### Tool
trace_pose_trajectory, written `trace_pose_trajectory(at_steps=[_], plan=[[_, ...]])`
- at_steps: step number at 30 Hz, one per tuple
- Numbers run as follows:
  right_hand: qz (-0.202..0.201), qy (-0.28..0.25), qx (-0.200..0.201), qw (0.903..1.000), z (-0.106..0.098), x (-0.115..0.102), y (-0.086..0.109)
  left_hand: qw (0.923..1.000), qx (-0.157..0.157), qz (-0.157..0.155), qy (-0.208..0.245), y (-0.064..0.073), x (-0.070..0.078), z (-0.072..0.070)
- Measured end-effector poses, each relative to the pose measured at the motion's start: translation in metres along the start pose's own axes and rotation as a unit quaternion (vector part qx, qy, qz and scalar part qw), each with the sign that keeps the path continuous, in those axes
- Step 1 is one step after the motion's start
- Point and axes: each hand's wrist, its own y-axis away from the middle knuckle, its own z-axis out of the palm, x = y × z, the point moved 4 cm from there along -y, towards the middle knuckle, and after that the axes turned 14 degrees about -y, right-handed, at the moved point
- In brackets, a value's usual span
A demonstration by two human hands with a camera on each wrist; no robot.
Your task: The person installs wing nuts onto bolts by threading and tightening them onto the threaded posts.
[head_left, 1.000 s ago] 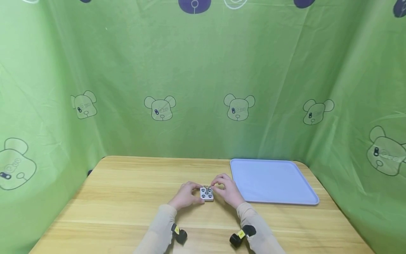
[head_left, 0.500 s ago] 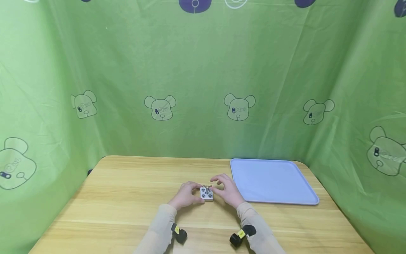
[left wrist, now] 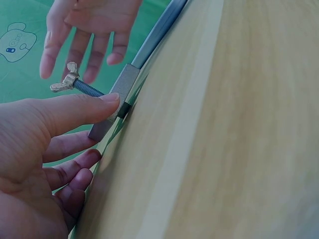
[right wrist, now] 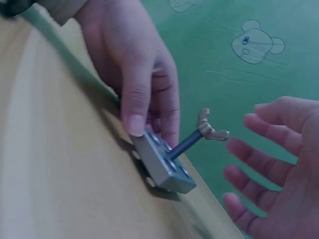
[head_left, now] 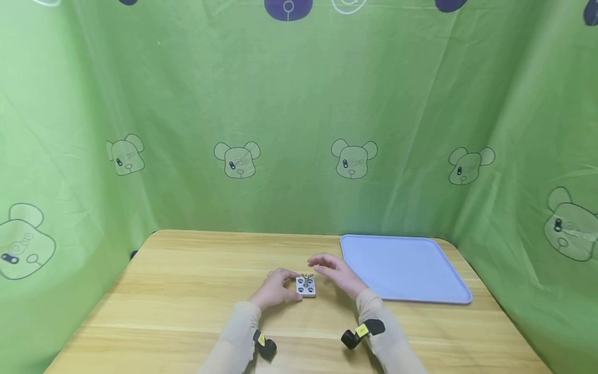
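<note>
A small square metal block [head_left: 306, 293] with round holes near its corners sits close over the table, resting on small feet. From its middle rises a threaded rod [right wrist: 185, 145] topped by a brass-coloured wing nut [right wrist: 212, 129]. My left hand [head_left: 273, 289] grips the block from the left, thumb on the near edge and fingers at the far one. Apart from the wing nut, my right hand [head_left: 338, 272] hovers to the right with its fingers loosely spread, holding nothing. In the left wrist view, the left thumb [left wrist: 79, 112] lies against the block beside the rod.
A pale lilac tray [head_left: 404, 267] lies flat on the wooden table [head_left: 196, 280], just beyond the right hand. Green patterned curtains [head_left: 289, 202] enclose the back and both sides. Each sleeve carries a black strap-on camera [head_left: 350, 338].
My right hand has let go of the wing nut, spread its fingers and drawn away up and to the right. The left hand keeps its hold on the block.
</note>
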Motion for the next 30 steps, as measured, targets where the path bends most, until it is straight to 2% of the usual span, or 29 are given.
trace_pose_trajectory(at_steps=[3,8,13,21,30], plan=[[0.012,-0.019,-0.033,0.9992,0.001,0.003,-0.007,1.0000,0.001,-0.001,-0.001,0.001,0.000,-0.002],[0.030,-0.050,-0.060,0.9965,0.002,0.006,-0.016,1.0000,-0.002,-0.005,-0.001,0.001,0.001,-0.003],[0.032,-0.046,-0.078,0.9954,0.003,0.006,-0.020,1.0000,-0.004,-0.001,-0.001,0.000,0.002,-0.002],[0.046,-0.046,-0.097,0.9932,0.005,0.012,-0.019,1.0000,-0.003,-0.002,-0.001,-0.001,0.002,0.000],[0.038,-0.065,-0.103,0.9918,0.007,0.013,-0.020,1.0000,-0.002,-0.001,-0.002,-0.001,0.002,-0.001]])
